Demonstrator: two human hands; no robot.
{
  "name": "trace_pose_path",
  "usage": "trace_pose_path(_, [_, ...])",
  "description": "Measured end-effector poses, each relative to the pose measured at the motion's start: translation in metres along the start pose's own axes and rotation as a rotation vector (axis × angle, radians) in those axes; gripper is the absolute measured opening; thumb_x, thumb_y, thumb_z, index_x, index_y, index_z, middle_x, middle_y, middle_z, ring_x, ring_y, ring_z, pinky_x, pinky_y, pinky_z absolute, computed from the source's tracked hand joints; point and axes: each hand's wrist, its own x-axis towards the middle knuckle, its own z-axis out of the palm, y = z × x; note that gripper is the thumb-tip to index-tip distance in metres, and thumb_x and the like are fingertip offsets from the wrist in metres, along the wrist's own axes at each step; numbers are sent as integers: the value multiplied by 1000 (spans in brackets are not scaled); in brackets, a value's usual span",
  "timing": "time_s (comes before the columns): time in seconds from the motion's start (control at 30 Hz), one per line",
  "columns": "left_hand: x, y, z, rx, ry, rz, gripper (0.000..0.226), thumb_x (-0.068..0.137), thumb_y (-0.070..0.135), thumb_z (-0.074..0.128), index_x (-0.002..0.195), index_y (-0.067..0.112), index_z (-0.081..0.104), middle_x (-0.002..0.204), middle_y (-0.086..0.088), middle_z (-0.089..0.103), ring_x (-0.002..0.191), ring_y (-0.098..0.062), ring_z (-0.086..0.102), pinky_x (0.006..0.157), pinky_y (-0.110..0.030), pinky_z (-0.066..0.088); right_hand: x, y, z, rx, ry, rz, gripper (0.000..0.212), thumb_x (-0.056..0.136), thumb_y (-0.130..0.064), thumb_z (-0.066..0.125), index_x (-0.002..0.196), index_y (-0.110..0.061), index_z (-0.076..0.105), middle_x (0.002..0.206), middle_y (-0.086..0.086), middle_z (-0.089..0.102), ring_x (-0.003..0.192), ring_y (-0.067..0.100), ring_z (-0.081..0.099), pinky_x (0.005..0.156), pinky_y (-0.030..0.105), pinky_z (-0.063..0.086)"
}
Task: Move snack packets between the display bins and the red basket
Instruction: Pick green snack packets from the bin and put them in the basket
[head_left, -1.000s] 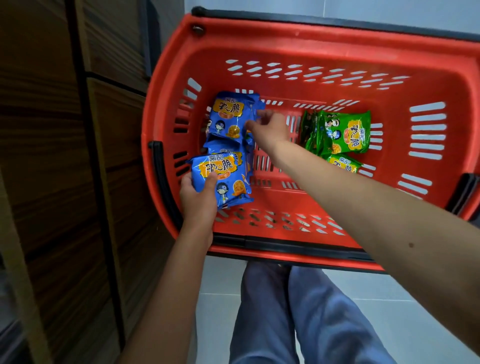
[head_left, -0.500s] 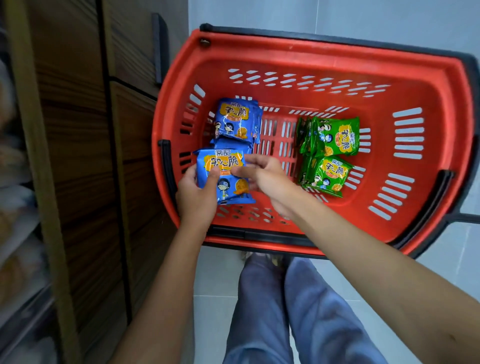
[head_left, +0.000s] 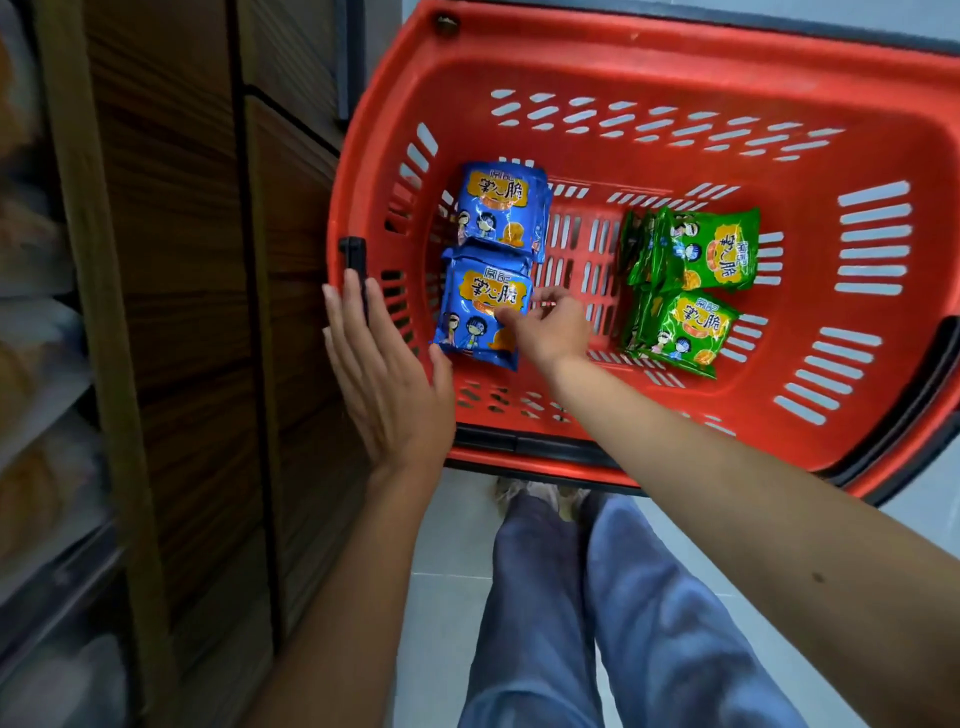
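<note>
Your right hand (head_left: 550, 327) is pinching the near blue packet (head_left: 475, 322), seemingly squaring it by the left wall of the red basket (head_left: 374, 171) | your left hand (head_left: 387, 374) is hovering straight-fingered over its rim | green packets (head_left: 696, 280) are lying apart, colour-sorted.

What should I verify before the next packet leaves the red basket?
1. Left hand free: ok, open and flat over the left rim of the red plastic basket.
2. Right hand on the nearer blue foil snack packet: ok, it touches its right side.
3. Firm pinch there: cannot tell.
4. Nearer packet apart from the farther blue foil packet: not ok, their edges meet.
5. Green foil packets out of the way: ok, on the basket's right side.
</note>
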Motion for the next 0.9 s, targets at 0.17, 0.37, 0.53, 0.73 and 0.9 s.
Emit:
trace_pose_path(0.17, [0,-3,2,18,12,26,72,81,17,60,143,-2,30,154,-19,25,144,-35,16,117,-39,10,-2,3,4,-140,-40,-127,35,79,-36,71,97,-14,51,68,-6,47,78,19,51,78,39,47])
trace_pose_path(0.37, [0,-1,-13,13,-109,10,68,85,16,61,144,3,31,157,-14,18,147,-30,9,119,-41,12,-16,-7,-18,-321,-24,-145,55,84,-40,65,128,-12,49,105,6,61,97,25,57,83,36,48])
trace_pose_path(0.53, [7,12,-64,-10,-459,-38,58,91,24,56,143,11,36,160,-8,8,147,-24,7,116,-41,18,-71,-31,-69,-420,-36,-225,46,86,-36,61,125,-15,53,110,7,65,107,27,56,87,31,42])
trace_pose_path(0.73, [-11,60,-183,-106,-726,-114,48,92,33,56,136,15,48,133,-15,55,122,-31,51,98,-34,41,-200,-80,-155,-577,-98,-368,48,87,-34,58,129,-12,50,119,11,64,107,29,60,92,37,47])
trace_pose_path(0.9, [-57,96,-295,-191,-656,-16,49,92,33,57,135,12,48,135,-11,56,122,-28,52,100,-36,41,-321,-115,-217,-543,-79,-522,48,87,-30,60,130,-11,51,126,10,60,116,26,57,98,36,44])
